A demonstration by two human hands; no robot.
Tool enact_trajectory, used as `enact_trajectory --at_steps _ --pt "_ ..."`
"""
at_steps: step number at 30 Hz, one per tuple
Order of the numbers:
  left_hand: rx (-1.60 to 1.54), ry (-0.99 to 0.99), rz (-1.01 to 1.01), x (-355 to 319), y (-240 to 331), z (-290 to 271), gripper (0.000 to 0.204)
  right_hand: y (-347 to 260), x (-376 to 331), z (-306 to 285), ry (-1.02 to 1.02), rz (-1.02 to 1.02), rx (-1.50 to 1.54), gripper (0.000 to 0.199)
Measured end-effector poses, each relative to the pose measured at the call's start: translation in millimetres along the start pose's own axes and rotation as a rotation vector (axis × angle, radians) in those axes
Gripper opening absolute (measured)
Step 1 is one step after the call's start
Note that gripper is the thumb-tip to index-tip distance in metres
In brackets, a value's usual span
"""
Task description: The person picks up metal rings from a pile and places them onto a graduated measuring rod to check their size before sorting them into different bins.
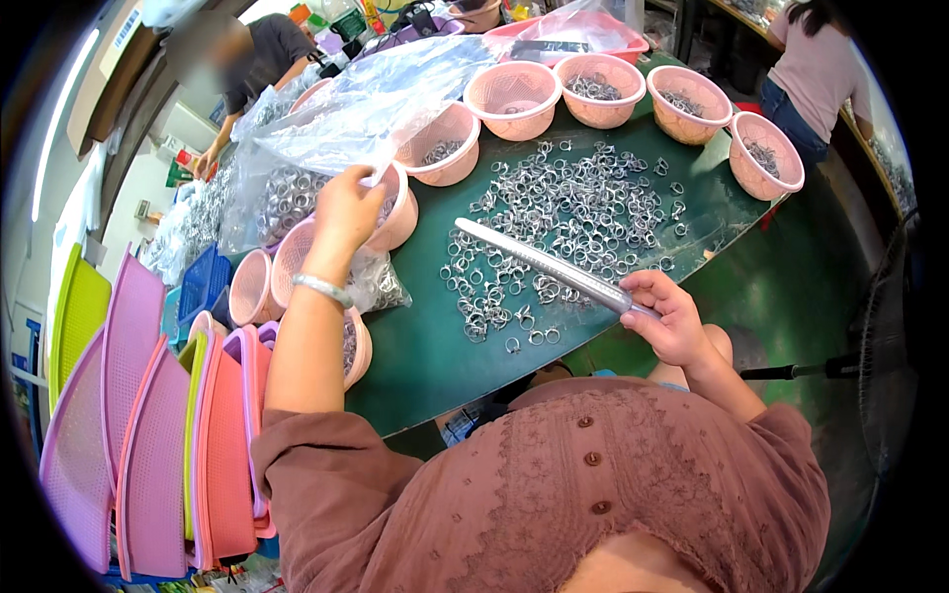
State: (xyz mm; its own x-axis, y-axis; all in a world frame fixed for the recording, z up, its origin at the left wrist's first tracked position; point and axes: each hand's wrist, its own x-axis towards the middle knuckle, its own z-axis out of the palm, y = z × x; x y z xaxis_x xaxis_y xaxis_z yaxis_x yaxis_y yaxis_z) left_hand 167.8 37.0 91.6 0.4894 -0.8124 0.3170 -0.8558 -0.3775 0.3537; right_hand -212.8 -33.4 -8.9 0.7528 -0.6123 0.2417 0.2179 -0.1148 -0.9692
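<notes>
My right hand (667,318) is closed round the thick end of a ring mandrel (544,263), a tapered silver metal rod. Its thin end points up and left over a spread of loose silver rings (583,203) on the green table (415,346). My left hand (348,210), a pale bangle (322,290) at its wrist, reaches over the near rim of a pink basket (397,212). Its fingers are curled together; whatever they hold is hidden. Just left of it lies a clear plastic bag of rings (289,203).
Several pink baskets with rings, such as one basket (600,89), line the table's far edge. Colourful plastic baskets (178,445) stand stacked at the left. A small bag (381,282) lies by my left forearm. One person (267,59) sits across; another person (820,69) stands at right.
</notes>
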Motion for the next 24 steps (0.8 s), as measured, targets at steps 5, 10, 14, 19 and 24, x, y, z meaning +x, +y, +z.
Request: enact_trajectory --at_steps 5,10,14,19,24 --pt "-0.002 -0.234 0.218 72 28 46 0.021 -3 1 -7 0.053 0.018 0.014 0.031" --pt "0.407 -0.37 0.292 123 21 95 0.027 -15 -9 -16 0.133 -0.018 -0.049 0.032" --pt "0.644 -0.391 0.31 138 0 123 0.018 -20 -16 -22 0.165 -0.017 -0.059 0.032" --pt "0.644 -0.406 0.285 131 17 114 0.019 -22 -20 -26 0.213 0.007 -0.082 0.033" --pt "0.514 -0.377 0.27 133 8 116 0.022 -18 -18 -26 0.208 0.0 -0.067 0.032"
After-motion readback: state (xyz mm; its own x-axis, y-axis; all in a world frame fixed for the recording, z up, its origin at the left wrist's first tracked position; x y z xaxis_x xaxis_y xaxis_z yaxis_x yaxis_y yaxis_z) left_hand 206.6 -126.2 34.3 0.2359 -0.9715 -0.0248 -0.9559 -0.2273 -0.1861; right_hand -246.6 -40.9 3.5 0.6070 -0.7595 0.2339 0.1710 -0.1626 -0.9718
